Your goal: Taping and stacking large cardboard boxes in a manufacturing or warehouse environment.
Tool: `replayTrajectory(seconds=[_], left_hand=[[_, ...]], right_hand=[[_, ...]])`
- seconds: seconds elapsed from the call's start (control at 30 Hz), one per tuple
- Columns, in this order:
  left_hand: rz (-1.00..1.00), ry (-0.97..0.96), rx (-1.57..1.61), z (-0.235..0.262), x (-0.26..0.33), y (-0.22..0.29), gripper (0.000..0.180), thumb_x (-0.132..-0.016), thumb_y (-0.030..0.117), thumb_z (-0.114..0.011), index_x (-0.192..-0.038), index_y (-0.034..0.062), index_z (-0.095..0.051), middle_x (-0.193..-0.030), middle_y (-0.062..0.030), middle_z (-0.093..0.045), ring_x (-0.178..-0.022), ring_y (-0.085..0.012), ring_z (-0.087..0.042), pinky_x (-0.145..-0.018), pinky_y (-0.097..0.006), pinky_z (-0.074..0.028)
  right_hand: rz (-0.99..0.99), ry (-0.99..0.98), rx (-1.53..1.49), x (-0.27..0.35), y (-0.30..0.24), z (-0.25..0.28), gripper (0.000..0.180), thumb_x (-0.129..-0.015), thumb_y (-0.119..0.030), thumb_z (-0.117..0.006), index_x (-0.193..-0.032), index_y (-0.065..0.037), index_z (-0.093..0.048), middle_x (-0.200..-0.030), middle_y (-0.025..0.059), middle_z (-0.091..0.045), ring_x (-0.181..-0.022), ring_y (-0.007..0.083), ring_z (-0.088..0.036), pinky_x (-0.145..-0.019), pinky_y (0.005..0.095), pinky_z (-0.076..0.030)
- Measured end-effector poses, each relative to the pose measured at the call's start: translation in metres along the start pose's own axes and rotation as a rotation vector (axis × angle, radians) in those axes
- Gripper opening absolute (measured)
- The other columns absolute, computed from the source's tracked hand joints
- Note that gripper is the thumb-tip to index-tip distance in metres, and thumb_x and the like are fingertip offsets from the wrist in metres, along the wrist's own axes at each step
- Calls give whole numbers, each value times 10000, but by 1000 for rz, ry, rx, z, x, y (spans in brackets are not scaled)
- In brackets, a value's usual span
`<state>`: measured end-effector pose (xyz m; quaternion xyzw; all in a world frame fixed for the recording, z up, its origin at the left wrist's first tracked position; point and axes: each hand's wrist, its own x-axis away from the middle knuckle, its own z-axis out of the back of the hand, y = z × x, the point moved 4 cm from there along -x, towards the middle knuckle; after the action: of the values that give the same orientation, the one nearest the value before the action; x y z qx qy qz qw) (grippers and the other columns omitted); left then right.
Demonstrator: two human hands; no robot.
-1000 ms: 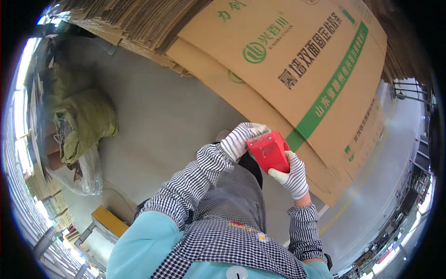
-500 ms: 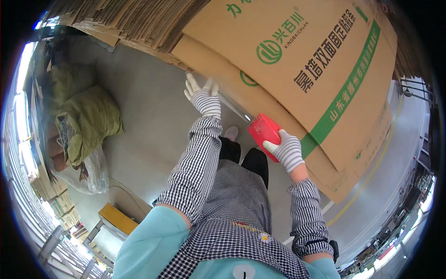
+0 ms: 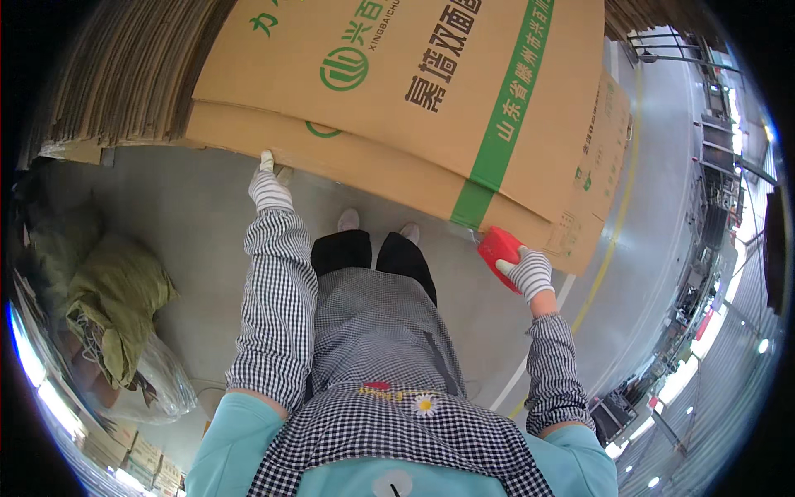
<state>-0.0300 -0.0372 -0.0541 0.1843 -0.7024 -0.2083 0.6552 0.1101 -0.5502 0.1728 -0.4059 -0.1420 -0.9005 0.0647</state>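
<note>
A flat cardboard carton (image 3: 389, 79) with green and black printing lies in front of me, with more cardboard showing under its near edge. At the left part of that edge, my left hand (image 3: 271, 187) in a striped white glove grips the cardboard with its fingertips; the fingers are partly hidden. My right hand (image 3: 527, 272), gloved alike, is closed round a red tape dispenser (image 3: 500, 253). The dispenser's front end is at the near edge, right of the green band, with a small shiny bit showing there.
Tall stacks of flat cardboard (image 3: 124, 74) stand at the far left. An olive woven sack (image 3: 120, 302) and a clear plastic bag (image 3: 166, 393) lie on the floor at left. A yellow line (image 3: 613, 248) runs along the floor at right, with equipment (image 3: 704, 282) beyond it.
My right hand has moved the dispenser rightward along the near edge, away from my left hand. My left fingers, spread earlier, have closed at the edge. The view has swung to the right.
</note>
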Motion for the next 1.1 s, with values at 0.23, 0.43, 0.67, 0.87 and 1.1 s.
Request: replayTrajectory(seconds=[0.23,0.43,0.67,0.87,1.1], left_hand=[[-123,-136,118,-22,49,1,562,-894,330,-690,-1300,-15,-512,-1205,-157,-594,-1057,-313,-607,-895,-419,-567],[-172,42,224,3,-4,-2,606,-915,404,-644,-1279,-63,-512,-1212,-156,-593,-1060,-280,-595,-905,-379,-526],[-706,-70,-1568,-84,204,-42,690,-899,315,-540,-1417,-84,-320,-1493,-309,-283,-1416,-407,-244,-1162,-501,-161],[-1142,406,-1194,-105,148,-59,704,-958,368,-461,-1456,-82,-250,-1545,-301,-155,-1448,-441,-104,-1174,-538,-72],[-563,-50,81,-78,87,-59,608,-947,325,-579,-1399,-23,-368,-1340,-210,-487,-1195,-322,-516,-985,-465,-461]], right_hand=[[59,126,662,-87,-19,-84,348,-807,-331,-659,-998,-44,-709,-990,186,-702,-982,328,-662,-847,426,-497],[171,356,164,-19,21,-37,437,-705,-384,-777,-921,-47,-599,-911,201,-654,-915,363,-606,-862,446,-456],[-263,436,-60,71,128,-86,584,-690,-446,-779,-1026,-5,-596,-1093,269,-610,-1001,407,-595,-902,459,-472],[-201,369,-266,58,149,-122,652,-676,-501,-772,-1050,13,-627,-939,300,-651,-881,450,-632,-801,476,-509],[-268,287,-633,84,215,-142,537,-707,-387,-805,-1020,22,-651,-876,206,-696,-775,325,-664,-745,397,-522]])
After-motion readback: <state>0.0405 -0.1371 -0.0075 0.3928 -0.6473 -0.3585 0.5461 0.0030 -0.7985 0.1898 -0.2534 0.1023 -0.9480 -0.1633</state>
